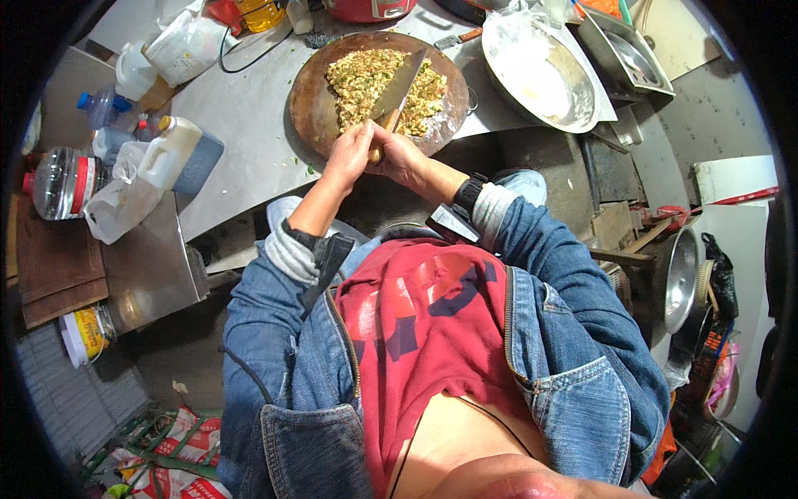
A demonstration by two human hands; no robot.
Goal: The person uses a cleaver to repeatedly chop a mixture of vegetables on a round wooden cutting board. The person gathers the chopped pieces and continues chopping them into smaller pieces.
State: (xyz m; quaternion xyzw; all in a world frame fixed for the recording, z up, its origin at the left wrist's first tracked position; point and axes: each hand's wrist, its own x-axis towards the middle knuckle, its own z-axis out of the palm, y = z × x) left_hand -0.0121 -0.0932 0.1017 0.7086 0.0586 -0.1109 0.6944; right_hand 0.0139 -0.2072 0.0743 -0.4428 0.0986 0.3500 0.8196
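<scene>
A wide-bladed cleaver [402, 81] slants across a heap of chopped filling [361, 75], pale brown with green flecks. This heap covers much of a round wooden chopping block [308, 93]. My right hand [402, 156] is wrapped around the cleaver's wooden handle from the right. From the other side my left hand [350, 150] closes against the same handle, its thumb at the blade end. Both hands meet over the block's near rim. Some fingers are hidden beneath the handle.
Plastic jugs [168, 153] and a large clear bottle [65, 183] crowd the metal table [243, 131] at left. To the block's right are a large metal basin [580, 112] with a plastic bag and a metal tray [648, 75]. A red appliance [368, 9] stands behind.
</scene>
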